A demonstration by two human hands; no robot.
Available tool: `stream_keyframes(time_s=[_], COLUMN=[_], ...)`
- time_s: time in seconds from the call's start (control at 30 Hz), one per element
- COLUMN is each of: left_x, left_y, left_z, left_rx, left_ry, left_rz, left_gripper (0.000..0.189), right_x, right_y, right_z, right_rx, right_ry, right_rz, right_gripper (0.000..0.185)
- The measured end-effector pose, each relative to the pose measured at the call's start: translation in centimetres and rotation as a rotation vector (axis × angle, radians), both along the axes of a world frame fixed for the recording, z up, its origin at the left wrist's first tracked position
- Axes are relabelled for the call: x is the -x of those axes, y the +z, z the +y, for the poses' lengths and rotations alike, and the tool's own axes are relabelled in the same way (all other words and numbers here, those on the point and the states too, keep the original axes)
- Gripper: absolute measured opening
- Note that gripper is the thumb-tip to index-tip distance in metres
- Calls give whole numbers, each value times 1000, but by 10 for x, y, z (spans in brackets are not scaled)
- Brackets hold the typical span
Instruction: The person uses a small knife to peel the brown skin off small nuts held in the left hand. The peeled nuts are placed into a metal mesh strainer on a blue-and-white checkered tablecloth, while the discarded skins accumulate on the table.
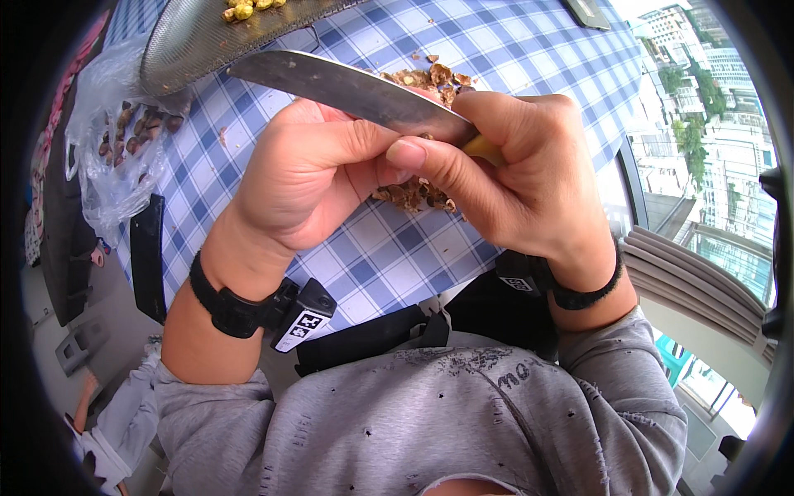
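Note:
My right hand grips a kitchen knife by its yellow handle. The broad steel blade points to the upper left and passes above the fingers of my left hand. Both thumb tips meet below the blade. Between them a small brown bit of a chestnut shows; the rest is hidden by my fingers and the knife. Under my hands, brown chestnut shells lie in a pile on the checked tablecloth, and more shell pieces appear beyond the blade.
At the upper left stands a metal mesh basket with several peeled yellow chestnuts. A clear plastic bag beside it holds unpeeled brown chestnuts. A dark flat object lies at the table's left edge. Another person is at lower left.

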State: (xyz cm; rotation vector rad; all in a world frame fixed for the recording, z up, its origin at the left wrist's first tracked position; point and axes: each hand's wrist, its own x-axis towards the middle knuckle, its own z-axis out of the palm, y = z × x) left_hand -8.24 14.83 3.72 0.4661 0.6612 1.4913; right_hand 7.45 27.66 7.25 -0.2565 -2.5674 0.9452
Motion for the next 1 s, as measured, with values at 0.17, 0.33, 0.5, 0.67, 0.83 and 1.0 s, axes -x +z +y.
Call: stream_keyframes(time_s=[0.17,0.33,0.5,0.67,0.83,1.0], left_x=[2,21,14,13,9,2], left_y=[-3,-5,-8,-9,-9,-10], left_z=[6,11,9,12,9,6], left_rx=[-77,-99,-172,-182,-172,-107], left_ry=[-61,202,112,66,41,60], left_rz=[-215,-335,-295,-205,-105,-85], left_gripper=[32,26,33,34,31,25], right_x=[-3,-1,-1,0,1,6], right_y=[7,8,10,12,12,6], right_z=[0,1,17,14,8,-1], right_rx=[102,236,171,156,307,466], right_ry=[42,-13,-261,-305,-164,-81], right_rz=[-77,72,-168,-215,-239,-138], right_gripper=[23,23,34,37,30,27])
